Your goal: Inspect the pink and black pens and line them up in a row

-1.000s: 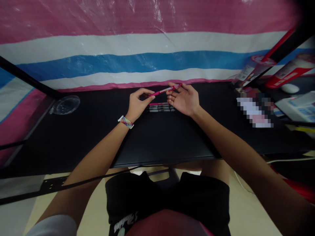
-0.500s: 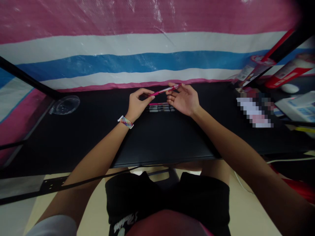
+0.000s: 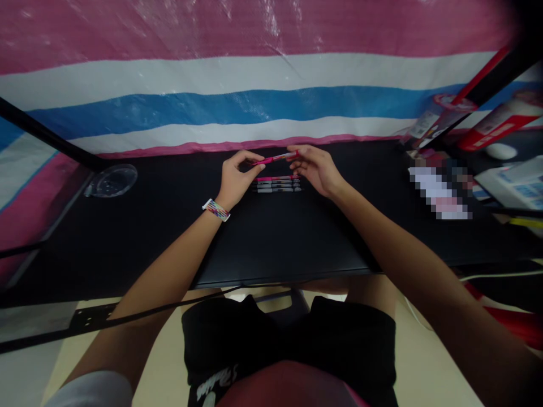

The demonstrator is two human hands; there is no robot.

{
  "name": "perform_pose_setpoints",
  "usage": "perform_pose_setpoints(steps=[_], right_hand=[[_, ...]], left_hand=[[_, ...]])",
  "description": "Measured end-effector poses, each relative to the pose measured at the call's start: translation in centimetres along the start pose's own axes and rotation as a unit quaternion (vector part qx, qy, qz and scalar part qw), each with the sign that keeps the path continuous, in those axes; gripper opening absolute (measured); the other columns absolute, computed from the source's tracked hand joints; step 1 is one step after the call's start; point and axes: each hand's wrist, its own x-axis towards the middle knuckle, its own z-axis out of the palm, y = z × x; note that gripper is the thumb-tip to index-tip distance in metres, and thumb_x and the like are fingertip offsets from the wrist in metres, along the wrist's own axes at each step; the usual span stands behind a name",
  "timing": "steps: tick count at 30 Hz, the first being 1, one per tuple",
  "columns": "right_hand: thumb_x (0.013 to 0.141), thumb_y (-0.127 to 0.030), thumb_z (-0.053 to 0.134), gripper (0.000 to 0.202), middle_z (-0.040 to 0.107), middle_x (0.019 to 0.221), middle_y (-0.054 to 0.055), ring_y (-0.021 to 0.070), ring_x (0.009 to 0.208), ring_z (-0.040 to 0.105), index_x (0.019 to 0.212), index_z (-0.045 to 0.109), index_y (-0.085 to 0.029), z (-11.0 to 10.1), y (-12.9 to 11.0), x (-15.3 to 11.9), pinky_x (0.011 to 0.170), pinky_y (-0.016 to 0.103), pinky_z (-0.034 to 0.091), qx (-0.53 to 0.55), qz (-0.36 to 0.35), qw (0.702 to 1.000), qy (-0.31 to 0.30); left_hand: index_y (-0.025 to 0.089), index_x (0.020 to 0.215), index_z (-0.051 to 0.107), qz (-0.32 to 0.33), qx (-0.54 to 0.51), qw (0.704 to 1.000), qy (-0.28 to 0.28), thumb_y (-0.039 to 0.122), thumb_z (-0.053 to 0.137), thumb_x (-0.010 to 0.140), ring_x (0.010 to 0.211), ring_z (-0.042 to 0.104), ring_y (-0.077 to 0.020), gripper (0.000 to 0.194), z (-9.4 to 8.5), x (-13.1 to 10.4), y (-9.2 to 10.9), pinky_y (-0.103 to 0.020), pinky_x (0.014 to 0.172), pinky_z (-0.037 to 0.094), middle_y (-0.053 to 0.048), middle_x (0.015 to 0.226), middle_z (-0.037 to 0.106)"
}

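Between both hands a pink pen (image 3: 278, 157) is held above the black desk, nearly level, its right end slightly higher. My left hand (image 3: 238, 176) pinches its left end between thumb and fingers; a patterned woven band circles that wrist. At the pen's right end, my right hand (image 3: 319, 168) grips it with the fingertips, the other fingers curled loosely. Just below lies a row of several pens (image 3: 278, 185), side by side on the desk, the farthest one pink and the nearer ones grey and clear.
A clear plastic lid (image 3: 115, 181) lies at the left of the desk (image 3: 275, 243). On the right stand a clear cup (image 3: 441, 116) with a red straw, a red and white canister (image 3: 500, 124), a white rounded object (image 3: 501, 151) and a white box (image 3: 515, 181). A striped sheet hangs behind.
The pen has become more level, its right end coming down and slightly left. My right hand has turned from palm-up to fingers over the pen's end. My left hand is almost unmoved.
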Motion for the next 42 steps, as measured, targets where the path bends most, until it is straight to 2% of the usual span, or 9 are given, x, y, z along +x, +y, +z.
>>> perform_pose_setpoints(steps=[2, 6, 10, 13, 17, 26, 34, 38, 42], right_hand=[[0.081, -0.05, 0.091, 0.032, 0.083, 0.1, 0.005, 0.0236, 0.088, 0.073, 0.103, 0.086, -0.027, -0.5, 0.6, 0.4, 0.086, 0.042, 0.061, -0.085, -0.056, 0.994, 0.027], [0.088, -0.035, 0.083, 0.015, 0.087, 0.105, 0.005, 0.0268, 0.097, 0.078, 0.099, 0.088, -0.027, -1.1, 1.5, 0.6, 0.096, 0.047, 0.063, -0.22, -0.126, 0.967, 0.032], [0.092, -0.023, 0.074, 0.018, 0.089, 0.108, 0.007, 0.0293, 0.097, 0.08, 0.102, 0.089, -0.025, -1.3, 1.7, 0.4, 0.097, 0.051, 0.063, -0.34, -0.165, 0.926, 0.014], [0.091, -0.017, 0.071, 0.024, 0.089, 0.107, 0.006, 0.0304, 0.099, 0.079, 0.103, 0.09, -0.024, -1.4, 1.9, 0.2, 0.099, 0.052, 0.062, -0.417, -0.18, 0.891, 0.005], [0.092, -0.014, 0.069, 0.028, 0.089, 0.109, 0.004, 0.0307, 0.105, 0.079, 0.105, 0.09, -0.027, -1.7, 2.2, 0.2, 0.101, 0.052, 0.061, -0.468, -0.165, 0.868, -0.012], [0.093, -0.013, 0.065, 0.028, 0.088, 0.107, 0.006, 0.031, 0.102, 0.076, 0.1, 0.089, -0.025, -1.6, 2.0, 0.0, 0.1, 0.053, 0.059, -0.501, -0.18, 0.846, -0.03], [0.093, -0.012, 0.061, 0.032, 0.088, 0.111, 0.008, 0.0322, 0.107, 0.079, 0.105, 0.088, -0.024, -1.5, 2.1, -0.4, 0.105, 0.054, 0.061, -0.492, -0.203, 0.846, -0.015], [0.094, -0.019, 0.06, 0.033, 0.087, 0.121, 0.009, 0.0311, 0.115, 0.08, 0.112, 0.087, -0.024, -1.6, 2.7, -0.1, 0.109, 0.052, 0.062, -0.408, -0.205, 0.886, 0.074], [0.095, -0.03, 0.06, 0.034, 0.086, 0.129, 0.008, 0.0305, 0.127, 0.077, 0.119, 0.085, -0.026, -1.6, 3.9, 0.5, 0.12, 0.053, 0.057, -0.278, -0.155, 0.931, 0.182]], left_hand=[[0.024, 0.101, 0.084, -0.003, 0.003, 1.0, -0.002, 0.022, 0.086, 0.09, 0.101, 0.081, -0.0232, 0.011, -0.1, 0.0, -0.2, -0.041, 0.097, 0.065, -0.005, 0.108, 0.087], [0.026, 0.104, 0.085, -0.025, 0.028, 0.999, -0.029, 0.025, 0.086, 0.091, 0.095, 0.079, -0.0226, 0.012, -0.3, 0.0, -0.8, -0.041, 0.094, 0.063, -0.005, 0.106, 0.087], [0.028, 0.096, 0.087, -0.041, 0.064, 0.996, -0.055, 0.03, 0.084, 0.093, 0.094, 0.078, -0.0244, 0.004, -0.5, 0.0, -1.4, -0.043, 0.092, 0.062, -0.005, 0.099, 0.087], [0.029, 0.095, 0.088, -0.041, 0.094, 0.992, -0.078, 0.031, 0.083, 0.093, 0.093, 0.077, -0.026, 0.006, -0.6, 0.0, -1.6, -0.046, 0.093, 0.061, -0.005, 0.098, 0.087], [0.028, 0.094, 0.089, -0.037, 0.131, 0.985, -0.103, 0.032, 0.083, 0.092, 0.094, 0.077, -0.0279, 0.007, -0.7, 0.1, -1.8, -0.048, 0.095, 0.058, -0.006, 0.098, 0.087], [0.03, 0.092, 0.088, -0.034, 0.17, 0.978, -0.117, 0.027, 0.079, 0.092, 0.095, 0.075, -0.0282, 0.009, -0.7, 0.1, -2.0, -0.05, 0.103, 0.056, -0.004, 0.096, 0.085], [0.029, 0.099, 0.086, -0.036, 0.189, 0.974, -0.117, 0.027, 0.072, 0.097, 0.104, 0.074, -0.03, 0.015, -0.7, -0.1, -1.8, -0.053, 0.11, 0.054, -0.005, 0.105, 0.086], [0.027, 0.105, 0.084, -0.062, 0.121, 0.988, -0.077, 0.033, 0.07, 0.1, 0.108, 0.076, -0.0286, 0.016, -0.7, 0.0, -2.5, -0.05, 0.109, 0.057, -0.007, 0.114, 0.085], [0.027, 0.114, 0.08, -0.104, 0.009, 0.994, -0.013, 0.047, 0.068, 0.105, 0.119, 0.077, -0.0278, 0.025, -0.4, -0.3, -2.9, -0.047, 0.115, 0.058, -0.009, 0.124, 0.083]])
